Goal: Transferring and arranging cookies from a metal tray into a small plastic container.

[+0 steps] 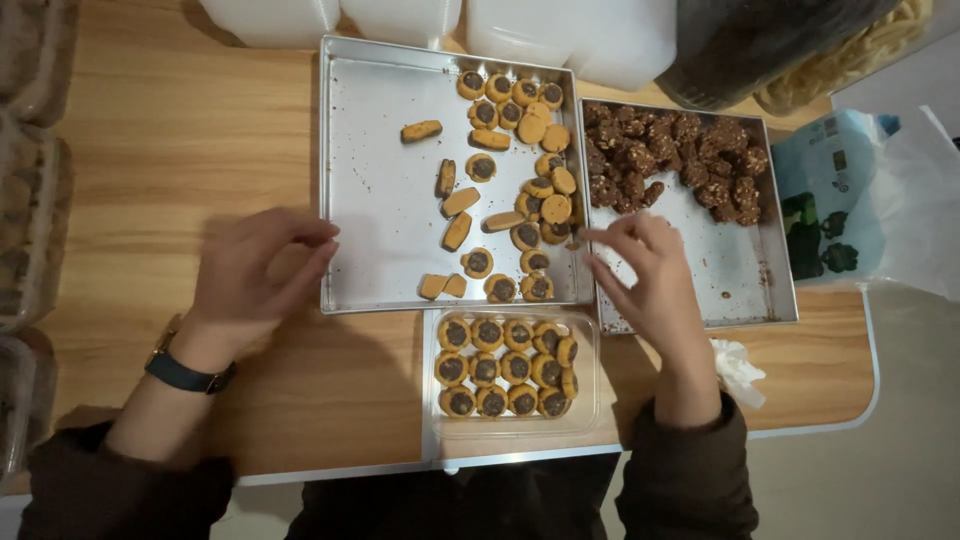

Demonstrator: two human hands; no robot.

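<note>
My left hand (255,275) rests on the wooden table (180,150), fingers loosely curled, touching the left edge of a metal tray (375,200) and holding nothing. The tray carries several round tan cookies with dark centres (520,160), mostly on its right side. My right hand (650,275) hovers over the seam between this tray and a second metal tray (745,270); its fingertips pinch near a cookie at the first tray's right edge, and whether they hold it cannot be told. A clear plastic box (512,368) in front holds neat rows of the same cookies.
Dark chocolate clusters (670,155) fill the far part of the second tray. White plastic containers (570,35) stand behind the trays. A crumpled tissue (738,368) lies by my right wrist. Blue-and-white bags (850,200) sit at the right. Clear filled boxes (30,200) line the left edge.
</note>
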